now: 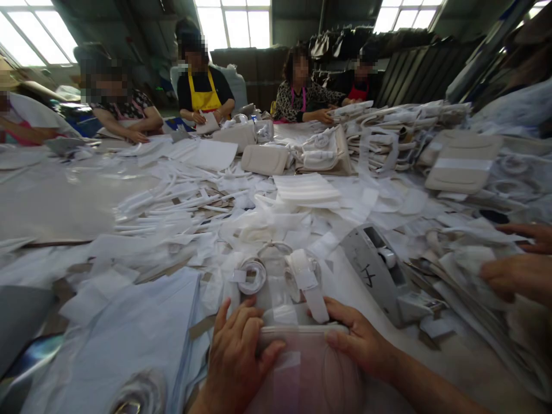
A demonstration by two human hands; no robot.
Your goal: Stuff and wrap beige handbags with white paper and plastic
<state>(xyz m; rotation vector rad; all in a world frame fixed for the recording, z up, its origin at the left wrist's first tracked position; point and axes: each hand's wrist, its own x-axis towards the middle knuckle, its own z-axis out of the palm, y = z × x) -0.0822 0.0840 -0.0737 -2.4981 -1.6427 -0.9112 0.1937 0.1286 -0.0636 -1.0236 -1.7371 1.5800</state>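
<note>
A pale beige handbag (317, 374) lies at the bottom middle, close to me, its lower part cut off by the frame. My left hand (241, 351) grips its upper left corner, thumb across the front and fingers over the far side. At the upper right corner my right hand (360, 339) pinches the bag, thumb in front and fingers behind. A clear strip of tape (287, 368) shows on the bag's front. Just beyond the top edge lie a coiled strap (252, 277) in white wrapping and a wrapped white strap (308, 282) that reaches down near my right fingers.
Right of the bag stands a grey tape dispenser (377, 276). Pale blue sheets (133, 339) are stacked at left. Another person's hands (517, 270) work at the right edge. White foam sheets (306, 190), paper scraps and beige bags (265, 160) cover the table; several people work opposite.
</note>
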